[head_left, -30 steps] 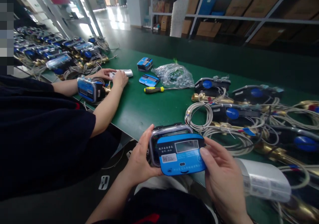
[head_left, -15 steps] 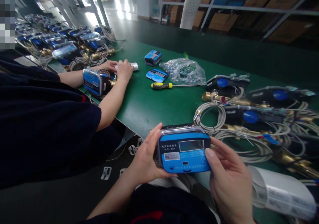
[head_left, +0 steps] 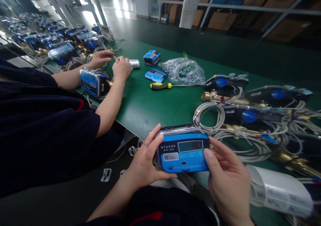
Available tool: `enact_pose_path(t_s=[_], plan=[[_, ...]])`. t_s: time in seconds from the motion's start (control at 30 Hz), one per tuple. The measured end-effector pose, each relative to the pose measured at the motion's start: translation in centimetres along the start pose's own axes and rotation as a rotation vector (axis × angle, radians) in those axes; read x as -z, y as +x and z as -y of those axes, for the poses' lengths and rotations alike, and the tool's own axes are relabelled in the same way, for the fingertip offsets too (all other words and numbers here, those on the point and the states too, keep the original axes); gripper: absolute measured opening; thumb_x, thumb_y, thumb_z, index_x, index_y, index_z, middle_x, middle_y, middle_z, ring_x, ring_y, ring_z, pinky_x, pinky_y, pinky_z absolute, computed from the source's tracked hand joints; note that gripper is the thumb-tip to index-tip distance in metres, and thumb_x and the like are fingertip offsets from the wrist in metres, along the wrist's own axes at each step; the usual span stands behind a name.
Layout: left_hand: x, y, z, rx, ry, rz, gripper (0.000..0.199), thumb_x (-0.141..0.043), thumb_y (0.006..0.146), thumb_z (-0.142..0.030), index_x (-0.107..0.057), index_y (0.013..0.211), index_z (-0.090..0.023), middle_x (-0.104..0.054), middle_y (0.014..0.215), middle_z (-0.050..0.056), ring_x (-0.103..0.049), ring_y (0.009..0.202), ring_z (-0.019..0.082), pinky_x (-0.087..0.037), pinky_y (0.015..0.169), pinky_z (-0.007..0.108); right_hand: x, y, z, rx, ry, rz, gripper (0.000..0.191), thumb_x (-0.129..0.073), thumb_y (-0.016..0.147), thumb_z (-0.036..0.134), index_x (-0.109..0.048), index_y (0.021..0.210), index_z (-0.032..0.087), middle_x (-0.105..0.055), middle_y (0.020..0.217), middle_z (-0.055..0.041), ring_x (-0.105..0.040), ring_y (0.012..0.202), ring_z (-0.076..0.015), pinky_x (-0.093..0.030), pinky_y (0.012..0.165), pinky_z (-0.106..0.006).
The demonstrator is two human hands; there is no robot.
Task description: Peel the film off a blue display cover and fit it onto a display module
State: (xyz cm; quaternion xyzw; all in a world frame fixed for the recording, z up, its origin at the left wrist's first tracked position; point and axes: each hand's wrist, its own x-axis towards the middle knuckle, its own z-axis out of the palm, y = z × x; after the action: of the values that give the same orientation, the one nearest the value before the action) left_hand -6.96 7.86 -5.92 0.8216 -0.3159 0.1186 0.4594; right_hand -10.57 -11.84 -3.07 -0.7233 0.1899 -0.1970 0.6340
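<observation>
Faceplate [head_left: 185, 155] overlapped the front of a clear-rimmed housing [head_left: 180, 131], near the edge of the counter [head_left: 155, 110]. My right hand [head_left: 228, 175] pinched the faceplate's right edge; my left hand [head_left: 145, 162] gripped the housing, left of the faceplate. Beyond the faceplate I saw a yellow-and-black screwdriver [head_left: 160, 86]; right of it, a label roll [head_left: 281, 189].

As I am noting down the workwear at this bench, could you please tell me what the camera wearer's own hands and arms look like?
The left hand and right hand are both bare, without gloves, and no rings show. The left forearm is uncovered too. The wearer's dark navy clothing has a red patch. Whether anything is worn at the right wrist is unclear.
</observation>
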Motion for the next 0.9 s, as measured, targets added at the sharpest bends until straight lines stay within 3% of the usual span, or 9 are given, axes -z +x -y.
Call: enact_pose_path(t_s=[0.13,0.37,0.53,0.67,0.9], plan=[[0.4,0.0,-0.6,0.024,0.093,0.031,0.094,-0.08,0.067,-0.042,-0.024,0.142,-0.026,-0.028,0.149,0.023,-0.043,0.13,0.036,-0.052,0.096,0.048,-0.1,0.0,0.3,0.034,-0.005,-0.004,0.031,-0.073,0.075,0.035,-0.072,0.103,0.021,-0.072,0.079,-0.006,-0.066,0.061,-0.0168,-0.055,0.052,-0.023],[0.8,0.1,-1.9,0.073,0.278,0.064,0.096,-0.079,0.069,-0.037,-0.021,0.144,-0.023,-0.03,0.149,0.024,-0.054,0.121,0.034,-0.058,0.085,0.041,-0.8,-0.1,0.9,0.161,-0.047,-0.042,0.029,-0.068,0.078,0.027,-0.071,0.106,0.023,-0.067,0.065,0.0007,-0.06,0.052,-0.0107,-0.052,0.05,-0.017],[0.8,-0.1,-1.7,0.074,0.298,0.045,0.092,-0.077,0.071,-0.036,-0.022,0.144,-0.023,-0.033,0.148,0.023,-0.058,0.116,0.033,-0.06,0.08,0.039,-0.4,0.0,0.5,0.229,-0.165,-0.003,0.016,-0.063,0.081,0.029,-0.076,0.088,0.021,-0.073,0.081,-0.0048,-0.066,0.062,-0.0158,-0.054,0.055,-0.021],[0.8,-0.1,-1.3,0.05,0.309,0.02,0.089,-0.075,0.073,-0.036,-0.023,0.144,-0.023,-0.035,0.147,0.022,-0.058,0.115,0.032,-0.06,0.078,0.038,-0.2,0.2,0.2,0.222,-0.177,0.053,0.018,-0.061,0.083,0.029,-0.076,0.09,0.022,-0.073,0.079,-0.0045,-0.064,0.058,-0.0152,-0.051,0.05,-0.022],[0.8,0.1,-1.2,0.026,0.317,0.006,0.086,-0.074,0.074,-0.037,-0.025,0.144,-0.021,-0.036,0.146,0.023,-0.057,0.117,0.032,-0.06,0.079,0.037,-0.6,0.5,0.7,0.197,-0.143,0.036,0.019,-0.061,0.081,0.03,-0.076,0.085,0.02,-0.072,0.074,-0.0041,-0.061,0.055,-0.0143,-0.047,0.046,-0.021]])
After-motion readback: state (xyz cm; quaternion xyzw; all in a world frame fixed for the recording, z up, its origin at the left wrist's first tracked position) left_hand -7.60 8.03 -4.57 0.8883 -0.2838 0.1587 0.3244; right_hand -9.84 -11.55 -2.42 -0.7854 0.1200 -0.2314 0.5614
